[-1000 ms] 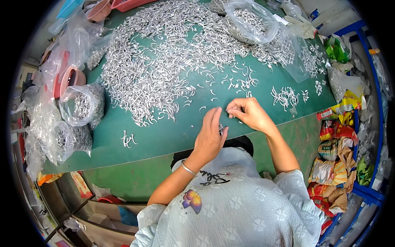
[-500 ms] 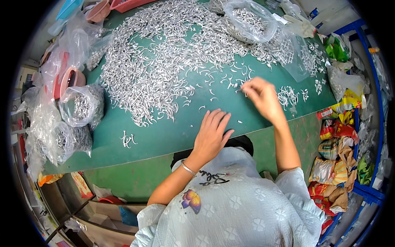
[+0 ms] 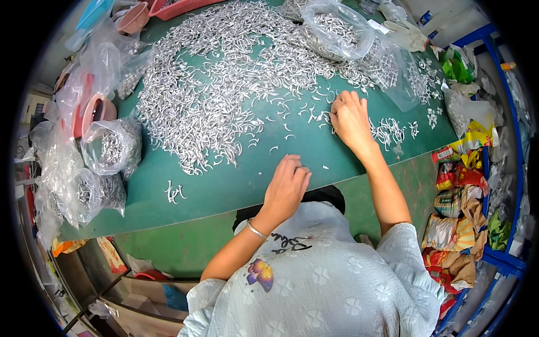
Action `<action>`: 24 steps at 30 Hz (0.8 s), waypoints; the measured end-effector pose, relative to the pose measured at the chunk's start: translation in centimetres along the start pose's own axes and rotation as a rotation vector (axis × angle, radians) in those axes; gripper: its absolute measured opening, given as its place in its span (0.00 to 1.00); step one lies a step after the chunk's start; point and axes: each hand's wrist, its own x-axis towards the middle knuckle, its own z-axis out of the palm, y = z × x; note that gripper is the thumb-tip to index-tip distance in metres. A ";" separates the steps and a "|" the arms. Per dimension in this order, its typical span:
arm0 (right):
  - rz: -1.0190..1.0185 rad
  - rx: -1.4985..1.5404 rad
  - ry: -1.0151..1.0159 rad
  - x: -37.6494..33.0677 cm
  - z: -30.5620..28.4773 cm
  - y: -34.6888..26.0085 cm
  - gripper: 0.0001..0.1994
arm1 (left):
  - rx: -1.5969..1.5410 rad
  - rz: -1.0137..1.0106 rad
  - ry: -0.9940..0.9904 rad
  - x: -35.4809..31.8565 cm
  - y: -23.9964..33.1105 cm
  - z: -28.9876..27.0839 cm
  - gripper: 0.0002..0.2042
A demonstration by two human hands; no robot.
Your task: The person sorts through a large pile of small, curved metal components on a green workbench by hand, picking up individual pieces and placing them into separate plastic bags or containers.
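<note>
Small curved silvery metal pieces (image 3: 196,106) lie in a wide heap across the green table (image 3: 236,185). At the near table edge is my left hand (image 3: 285,188), its fingers bent and drawn in; whatever they may hold is hidden. A tiny silvery part (image 3: 325,167) lies to the right of that hand. My right hand (image 3: 351,121) reaches farther out, just beside the loose pieces at the heap's right end. Its fingers curl downward and closed, and the back of the hand hides anything between them. Right of it sits a small pile of curved pieces (image 3: 388,131).
A clear bag of metal parts (image 3: 337,31) lies open at the back right. More filled bags (image 3: 112,145) and a pink basket (image 3: 100,111) stand at the left. A few pieces (image 3: 175,192) sit apart at the front left. A blue rack (image 3: 512,140) rises at the right.
My right hand has shifted slightly away from me and its fingers have turned down toward the table. My left hand's fingers were spread and have drawn in.
</note>
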 end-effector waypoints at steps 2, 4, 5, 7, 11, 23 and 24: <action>0.036 0.091 -0.011 -0.1 -1.1 1.2 0.02 | 0.002 -0.014 0.009 -0.2 -0.1 0.0 0.09; 0.117 0.085 -0.028 -1.3 -3.0 3.8 0.02 | -0.002 -0.028 0.018 -0.4 -0.2 0.1 0.09; 0.164 0.008 -0.101 -2.2 -4.3 4.8 0.02 | -0.006 -0.029 0.018 -0.4 -0.2 0.2 0.09; 0.222 -0.066 -0.208 -2.8 -5.2 5.6 0.03 | -0.011 -0.029 0.014 -0.4 -0.3 0.2 0.09; 0.234 0.158 -0.107 -0.8 -3.4 5.3 0.06 | -0.003 -0.037 0.013 -0.4 -0.2 0.2 0.09; -0.012 0.217 0.095 3.8 1.8 1.5 0.08 | -0.017 -0.030 0.012 -0.3 -0.1 -0.2 0.09; -0.035 0.189 0.074 3.9 2.1 1.0 0.07 | -0.020 -0.030 0.006 -0.3 -0.1 -0.1 0.09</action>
